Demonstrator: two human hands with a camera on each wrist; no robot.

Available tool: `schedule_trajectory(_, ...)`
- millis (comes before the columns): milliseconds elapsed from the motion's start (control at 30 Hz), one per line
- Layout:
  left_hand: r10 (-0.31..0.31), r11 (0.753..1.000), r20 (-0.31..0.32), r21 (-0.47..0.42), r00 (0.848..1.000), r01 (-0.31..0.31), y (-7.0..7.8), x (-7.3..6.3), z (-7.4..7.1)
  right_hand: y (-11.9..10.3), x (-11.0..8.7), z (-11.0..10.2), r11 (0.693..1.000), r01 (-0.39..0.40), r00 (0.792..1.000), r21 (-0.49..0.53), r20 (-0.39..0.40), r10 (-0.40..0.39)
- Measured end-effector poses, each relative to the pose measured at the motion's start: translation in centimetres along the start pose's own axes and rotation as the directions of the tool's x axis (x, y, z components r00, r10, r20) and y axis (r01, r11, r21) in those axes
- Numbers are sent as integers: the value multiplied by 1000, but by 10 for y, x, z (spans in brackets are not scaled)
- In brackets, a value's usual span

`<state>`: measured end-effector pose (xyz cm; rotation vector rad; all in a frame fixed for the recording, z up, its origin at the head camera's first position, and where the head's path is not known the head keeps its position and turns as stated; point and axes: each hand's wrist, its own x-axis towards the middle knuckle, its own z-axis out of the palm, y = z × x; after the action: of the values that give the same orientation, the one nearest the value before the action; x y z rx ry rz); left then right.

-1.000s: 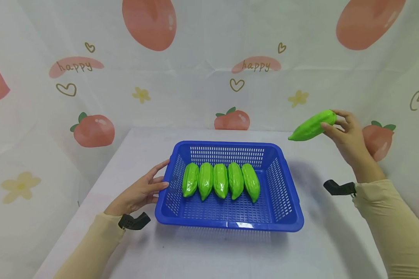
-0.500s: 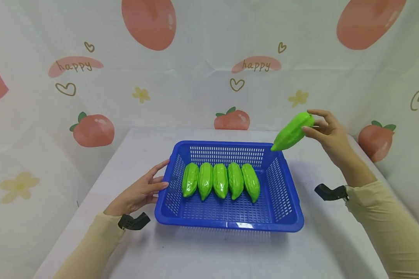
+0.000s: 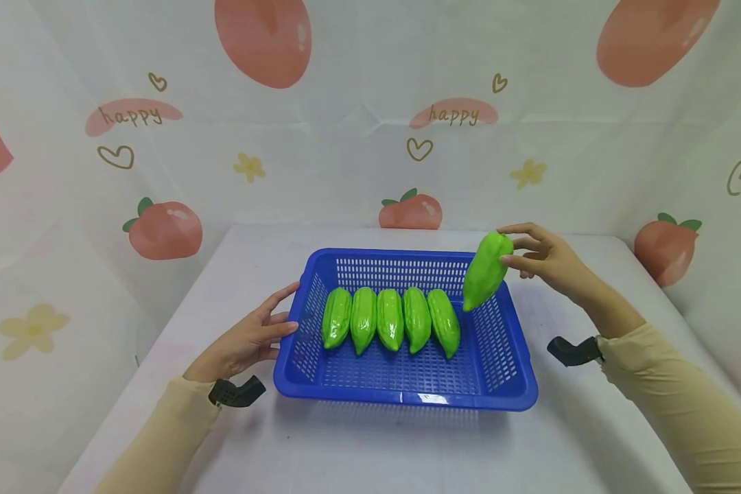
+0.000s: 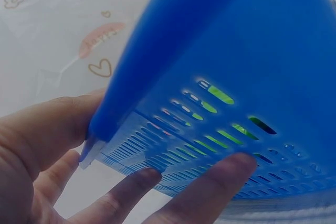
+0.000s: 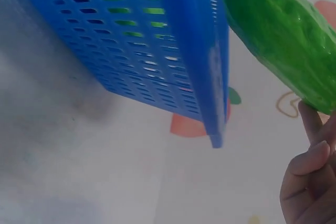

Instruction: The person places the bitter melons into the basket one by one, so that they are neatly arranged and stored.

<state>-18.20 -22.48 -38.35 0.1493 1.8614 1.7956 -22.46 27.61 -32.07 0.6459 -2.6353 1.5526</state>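
Counted: 6 green gourds, 5 lying side by side in 1 blue basket (image 3: 500, 374), the 6th gourd (image 3: 485, 269) pinched at its blunt end by the right hand (image 3: 540, 259). Carried leftward and down from beyond the basket's right side within the last second, now tilted tip-down over the basket's right rear corner. Glossy, ridged, bright green, tapering to a point. Left hand (image 3: 247, 339) unchanged, fingers straight against the basket's left wall.
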Motion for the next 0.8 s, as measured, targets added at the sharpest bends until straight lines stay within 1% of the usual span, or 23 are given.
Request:
schedule_trajectory(100, 1, 1000, 6, -5, 1000, -1, 0, 0, 0, 2, 1, 6, 998, -52, 998, -36, 38, 53)
schedule_trajectory(233, 4, 1000, 16, -8, 1000, -4, 0, 0, -1, 3, 1, 11, 988, -106, 990, -109, 81, 115)
schedule_trajectory(300, 6, 1000, 23, -8, 1000, -6, 0, 0, -2, 3, 2, 12, 986, -109, 987, -128, 106, 123)
schedule_trajectory(467, 8, 1000, 34, -14, 999, -7, -1, 0, -3, 5, 3, 14, 978, -136, 978, -157, 136, 157)
schedule_trajectory(700, 9, 1000, 27, -9, 1000, -9, -2, 1, -3, 9, 4, 15, 957, -178, 959, -231, 176, 221)
schedule_trajectory(800, 10, 1000, 24, -5, 1000, -9, -2, 1, -3, 9, 4, 17, 957, -177, 952, -228, 207, 225)
